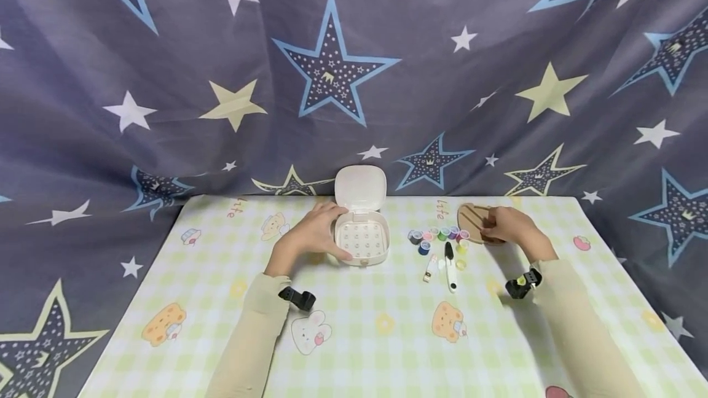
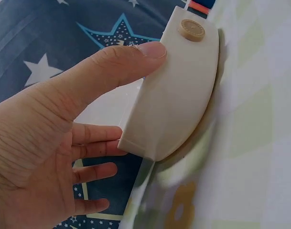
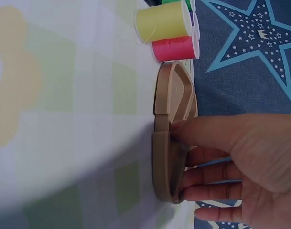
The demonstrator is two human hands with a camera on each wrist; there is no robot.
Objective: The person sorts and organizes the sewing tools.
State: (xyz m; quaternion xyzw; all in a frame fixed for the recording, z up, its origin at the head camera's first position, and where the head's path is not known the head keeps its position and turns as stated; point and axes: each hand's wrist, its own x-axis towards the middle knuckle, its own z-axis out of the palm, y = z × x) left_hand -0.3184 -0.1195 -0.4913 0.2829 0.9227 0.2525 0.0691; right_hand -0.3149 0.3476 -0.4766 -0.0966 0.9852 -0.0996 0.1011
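A small white box [image 1: 362, 263] with its lid [image 1: 360, 187] raised stands at the back middle of the table; pegs dot its floor. My left hand [image 1: 319, 230] holds it by the left side. In the left wrist view the thumb lies on the front wall of the box [image 2: 183, 86], near a tan round button, with fingertips at its back corner. To the right, my right hand [image 1: 511, 225] pinches a brown divided tray [image 1: 470, 220]. The right wrist view shows the thumb over the rim of this tray [image 3: 162, 162], fingers along its far side.
Several thread spools [image 1: 444, 234] in different colours stand between the box and the tray. In front of them lie a black-and-white tool [image 1: 450, 269], nail clippers [image 1: 430, 268] and a small yellow ring [image 1: 461, 265]. A starry curtain [image 1: 332, 140] hangs behind the checked tablecloth [image 1: 387, 355].
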